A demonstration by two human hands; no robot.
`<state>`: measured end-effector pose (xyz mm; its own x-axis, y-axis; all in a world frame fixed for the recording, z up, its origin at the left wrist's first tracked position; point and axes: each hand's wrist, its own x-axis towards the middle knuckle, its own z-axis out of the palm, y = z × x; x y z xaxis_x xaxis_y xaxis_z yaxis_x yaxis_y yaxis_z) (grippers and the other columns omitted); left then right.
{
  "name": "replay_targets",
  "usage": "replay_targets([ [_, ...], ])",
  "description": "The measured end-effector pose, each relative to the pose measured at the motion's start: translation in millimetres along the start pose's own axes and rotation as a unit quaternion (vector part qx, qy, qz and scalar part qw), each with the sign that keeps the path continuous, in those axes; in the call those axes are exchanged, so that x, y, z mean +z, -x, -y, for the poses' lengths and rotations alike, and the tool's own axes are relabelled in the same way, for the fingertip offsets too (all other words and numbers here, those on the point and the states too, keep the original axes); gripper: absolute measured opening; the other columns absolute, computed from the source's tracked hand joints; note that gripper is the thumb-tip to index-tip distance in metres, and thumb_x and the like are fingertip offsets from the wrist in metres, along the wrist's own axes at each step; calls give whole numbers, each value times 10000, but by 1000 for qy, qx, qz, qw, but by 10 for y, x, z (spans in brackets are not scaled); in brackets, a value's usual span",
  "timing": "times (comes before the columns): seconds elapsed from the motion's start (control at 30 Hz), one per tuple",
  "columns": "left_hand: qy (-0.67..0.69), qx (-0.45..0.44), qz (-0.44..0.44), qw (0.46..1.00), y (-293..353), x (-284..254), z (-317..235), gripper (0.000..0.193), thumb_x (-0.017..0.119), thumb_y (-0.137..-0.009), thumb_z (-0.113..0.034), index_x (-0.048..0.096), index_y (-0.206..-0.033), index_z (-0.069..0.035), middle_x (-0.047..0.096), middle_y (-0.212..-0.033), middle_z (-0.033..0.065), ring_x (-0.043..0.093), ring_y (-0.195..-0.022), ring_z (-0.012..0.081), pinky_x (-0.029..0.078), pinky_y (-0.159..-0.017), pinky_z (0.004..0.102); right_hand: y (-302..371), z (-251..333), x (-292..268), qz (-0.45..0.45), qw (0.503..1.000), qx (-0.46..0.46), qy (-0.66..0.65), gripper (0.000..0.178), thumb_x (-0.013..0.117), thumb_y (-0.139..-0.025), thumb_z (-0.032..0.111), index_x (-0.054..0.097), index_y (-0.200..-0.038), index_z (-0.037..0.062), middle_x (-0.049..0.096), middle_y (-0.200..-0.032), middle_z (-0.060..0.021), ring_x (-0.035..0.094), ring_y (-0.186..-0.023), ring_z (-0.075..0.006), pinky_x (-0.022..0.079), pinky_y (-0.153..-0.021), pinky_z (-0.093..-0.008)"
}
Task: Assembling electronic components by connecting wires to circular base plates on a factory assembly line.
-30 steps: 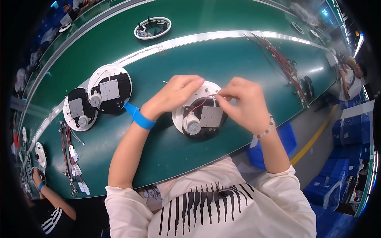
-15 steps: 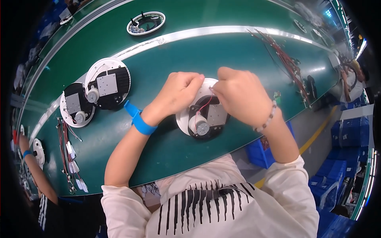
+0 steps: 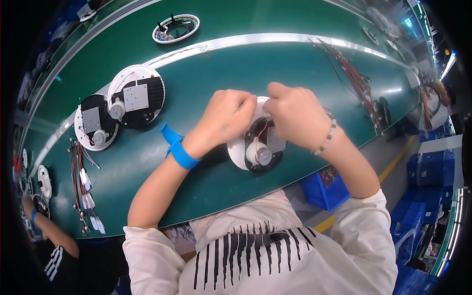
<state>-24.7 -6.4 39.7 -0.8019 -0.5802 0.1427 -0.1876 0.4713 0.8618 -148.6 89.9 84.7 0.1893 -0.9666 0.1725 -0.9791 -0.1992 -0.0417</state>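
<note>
In front of me on the green bench lies a round white-and-black housing (image 3: 238,153) with a white motor (image 3: 258,153) and a grey metal plate (image 3: 275,142). A thin red wire (image 3: 264,129) runs from the motor up to my right hand (image 3: 299,118), whose fingers are pinched on it; the wire's end is hidden. My left hand (image 3: 228,117), with a blue strap at its wrist, is closed over the housing's far left edge. Its fingertips face those of the right hand, and what they hold is hidden.
Two similar housings (image 3: 142,101) overlap at the left, above a wire bundle (image 3: 81,187). More red and black wires (image 3: 356,81) lie at the right. A white ring part (image 3: 176,28) sits on the far strip. A blue bin (image 3: 327,189) stands below the bench edge. A co-worker's arm (image 3: 51,228) reaches in at far left.
The housing has shifted slightly to the right, and my left hand has moved right with it. My fingertips are closer together. The co-worker's hand at far left has moved down.
</note>
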Motion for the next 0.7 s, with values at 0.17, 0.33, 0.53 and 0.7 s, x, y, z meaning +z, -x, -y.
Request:
replay_targets([
  [0.17,3,-8,-27,1000,22,-15,31,286,418,-753,-180,515,-596,37,485,-547,212,490,-522,375,385,-515,407,102,-17,-4,-29,995,11,-91,160,522,-635,-44,604,-765,0,507,-697,-125,524,-580,-280,428,-515,-349],
  [0.33,1,-35,27,999,3,12,17,290,411,-771,-206,538,-655,28,498,-587,216,504,-565,364,393,-539,396,96,13,43,-82,993,26,-80,159,535,-640,-46,592,-780,3,505,-667,-121,522,-581,-289,426,-515,-350],
  [0.53,425,-186,179,867,-102,-149,324,346,374,-874,-263,520,-1044,0,563,-995,73,543,-834,125,450,-574,231,31,-40,142,-120,984,28,-126,59,537,-643,-46,533,-666,8,529,-635,-123,537,-582,-290,436,-515,-332],
  [0.7,401,-151,220,876,-141,-145,445,273,518,-820,-151,530,-1040,10,576,-959,87,561,-829,116,473,-637,208,16,-25,134,-130,977,25,-167,67,563,-622,-40,543,-658,13,549,-627,-116,549,-557,-266,439,-498,-314],
])
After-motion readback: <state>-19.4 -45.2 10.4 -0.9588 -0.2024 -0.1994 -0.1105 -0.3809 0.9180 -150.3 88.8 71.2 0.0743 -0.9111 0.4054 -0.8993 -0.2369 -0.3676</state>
